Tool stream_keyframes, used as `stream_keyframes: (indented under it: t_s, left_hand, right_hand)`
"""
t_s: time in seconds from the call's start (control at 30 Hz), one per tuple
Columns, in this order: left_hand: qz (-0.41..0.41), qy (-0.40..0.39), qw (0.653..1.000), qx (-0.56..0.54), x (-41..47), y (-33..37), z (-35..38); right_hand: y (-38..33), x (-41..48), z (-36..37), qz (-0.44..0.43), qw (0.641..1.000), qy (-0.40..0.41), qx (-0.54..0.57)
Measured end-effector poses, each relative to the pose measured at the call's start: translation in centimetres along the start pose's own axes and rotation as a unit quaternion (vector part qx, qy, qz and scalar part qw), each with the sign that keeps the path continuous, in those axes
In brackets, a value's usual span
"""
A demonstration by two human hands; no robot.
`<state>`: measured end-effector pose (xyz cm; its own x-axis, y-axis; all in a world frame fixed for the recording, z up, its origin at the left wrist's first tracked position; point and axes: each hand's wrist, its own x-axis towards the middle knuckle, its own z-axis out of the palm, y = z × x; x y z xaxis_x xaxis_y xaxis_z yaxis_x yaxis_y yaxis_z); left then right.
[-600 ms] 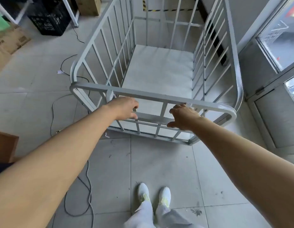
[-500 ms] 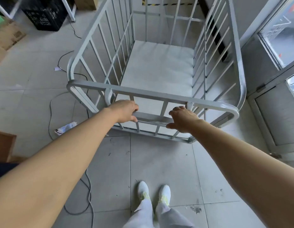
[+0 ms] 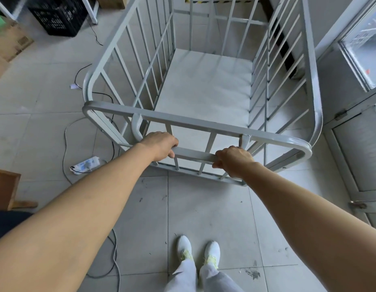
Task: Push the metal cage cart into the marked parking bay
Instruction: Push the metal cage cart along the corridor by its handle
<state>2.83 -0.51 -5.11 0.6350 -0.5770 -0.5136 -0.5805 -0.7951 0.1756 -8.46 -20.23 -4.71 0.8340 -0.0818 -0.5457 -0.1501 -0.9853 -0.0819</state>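
1. Grey-painted steel cage cart (image 3: 204, 98) stands on the tiled floor (image 3: 204, 218), beside the glazed door (image 3: 355, 144); yellow-black bay tape (image 3: 216, 1) lies ahead.
2. Left hand (image 3: 160, 144) and right hand (image 3: 235, 160), fingers wrapped, grip the handle bar (image 3: 194, 154) spaced apart, likely for steering.
3. Cart deck is empty.
4. Power strip (image 3: 85, 165) lies left, near the wheel path.
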Motion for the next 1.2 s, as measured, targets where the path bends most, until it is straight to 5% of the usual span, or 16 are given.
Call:
stream_keyframes:
  t_s: [0.2,0.4,0.6,1.2]
  left_hand:
    - [-0.038,0.018,0.999,-0.021,0.6,-1.3,-1.2]
    - [-0.035,0.040,0.998,-0.031,2.4,-3.4,-2.7]
    - [-0.001,0.047,0.999,-0.026,5.0,-5.8,-4.7]
    - [-0.015,0.014,1.000,-0.016,12.8,-11.2,-10.9]
  right_hand:
    - [-0.3,2.1,-0.8,0.005,0.999,0.016,0.036]
    - [0.9,3.9,-1.5,0.062,0.991,0.117,0.026]
    - [-0.2,7.2,-3.1,0.111,0.983,0.090,0.119]
    - [-0.5,16.4,-8.2,0.191,0.964,0.099,0.159]
